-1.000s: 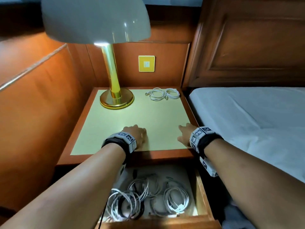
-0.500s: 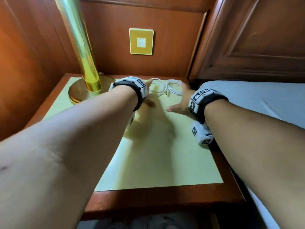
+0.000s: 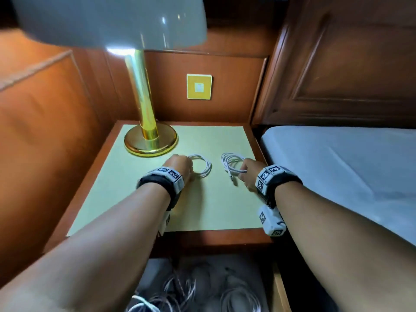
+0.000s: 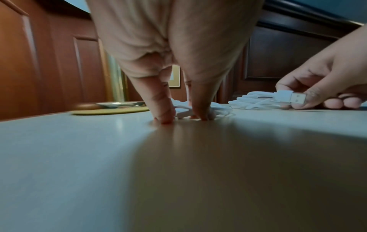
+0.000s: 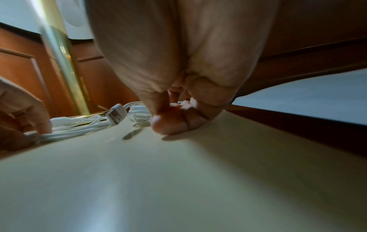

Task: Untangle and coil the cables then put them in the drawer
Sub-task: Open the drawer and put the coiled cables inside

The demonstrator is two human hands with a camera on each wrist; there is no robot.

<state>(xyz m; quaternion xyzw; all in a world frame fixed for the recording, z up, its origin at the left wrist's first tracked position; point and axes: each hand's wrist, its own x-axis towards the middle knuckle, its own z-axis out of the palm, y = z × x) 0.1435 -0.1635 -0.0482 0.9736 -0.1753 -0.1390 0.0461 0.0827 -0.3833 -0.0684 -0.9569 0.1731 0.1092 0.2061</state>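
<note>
Two white cables lie on the yellow-topped nightstand (image 3: 135,199), a hand's width apart. My left hand (image 3: 182,167) pinches the left cable coil (image 3: 203,168) against the top; in the left wrist view its fingers (image 4: 163,109) press down onto the left cable coil (image 4: 184,113). My right hand (image 3: 247,174) grips the right cable bundle (image 3: 231,162) near its USB plug (image 4: 295,98); in the right wrist view the plug (image 5: 117,115) sticks out to the left of my fingers (image 5: 168,124). Below the top, the open drawer (image 3: 279,289) holds several coiled cables (image 3: 236,298).
A brass lamp base (image 3: 150,140) stands at the back left of the nightstand, with its grey shade (image 3: 108,21) overhead. A bed with a white sheet (image 3: 349,165) lies on the right. Wood panels enclose the left and back, and a yellow wall switch (image 3: 199,86) is on the back one.
Both hands reached from the near edge to the cables at the back right. The cables are now drawn toward the middle and parted, one in each hand.
</note>
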